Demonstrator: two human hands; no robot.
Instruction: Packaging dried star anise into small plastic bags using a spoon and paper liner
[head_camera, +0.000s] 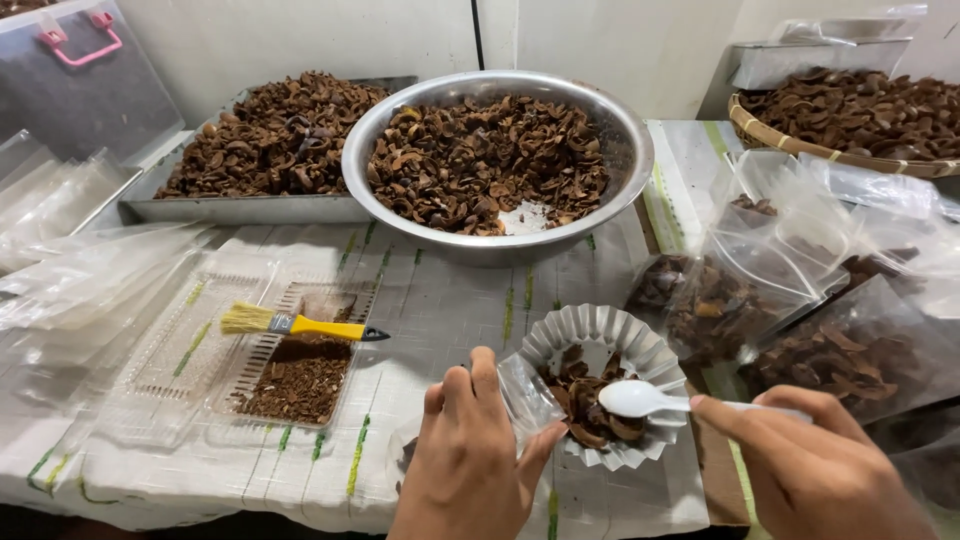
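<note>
A large steel bowl (497, 160) of brown dried peel pieces stands at the back of the cloth-covered table (440, 310), touching a flat metal tray (240, 208) heaped with the same. A yellow-handled brush (300, 324) lies across a clear plastic tray (300, 368) of dark crumbs. Empty clear bags (80, 290) pile up at the left; filled bags (790, 300) lie at the right, below a woven basket (850, 125).

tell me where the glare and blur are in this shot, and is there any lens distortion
Head view: glare sits on the steel bowl rim and the clear bags; the left hand and right hand with the white spoon are slightly soft; wide-angle bending curves the table edges; lighting is even, with soft shadows.
</note>
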